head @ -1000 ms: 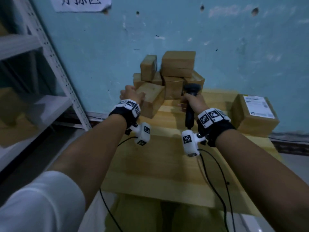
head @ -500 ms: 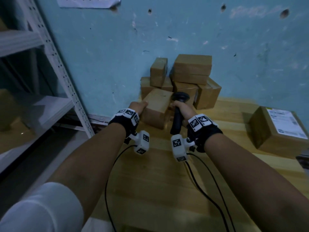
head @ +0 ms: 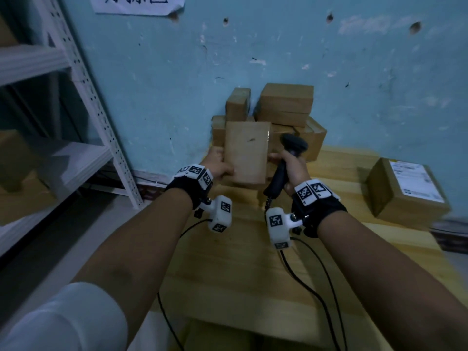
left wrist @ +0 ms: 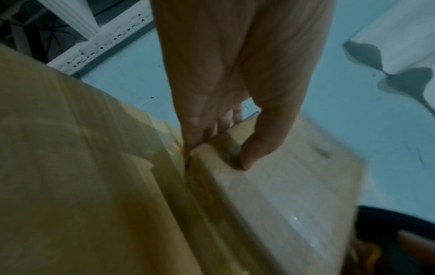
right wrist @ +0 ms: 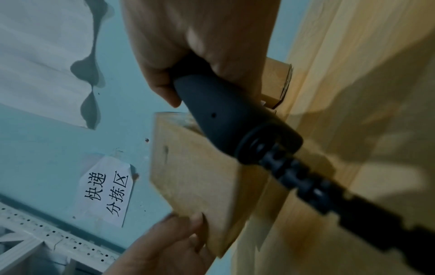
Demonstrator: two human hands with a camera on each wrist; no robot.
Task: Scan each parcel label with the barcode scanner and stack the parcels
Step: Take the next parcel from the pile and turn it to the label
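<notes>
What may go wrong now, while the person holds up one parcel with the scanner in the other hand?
1. The face of the lifted parcel toward the camera shows no label, so a scan may fail until it is turned.
2. The left hand pinches only its edge, and the right hand also grips the barcode scanner; the parcel might slip.
3. It is close to the uneven stack and might knock it.

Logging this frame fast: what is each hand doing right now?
Left hand: grips the cardboard parcel by its left edge.
Right hand: grips the barcode scanner by its handle.
</notes>
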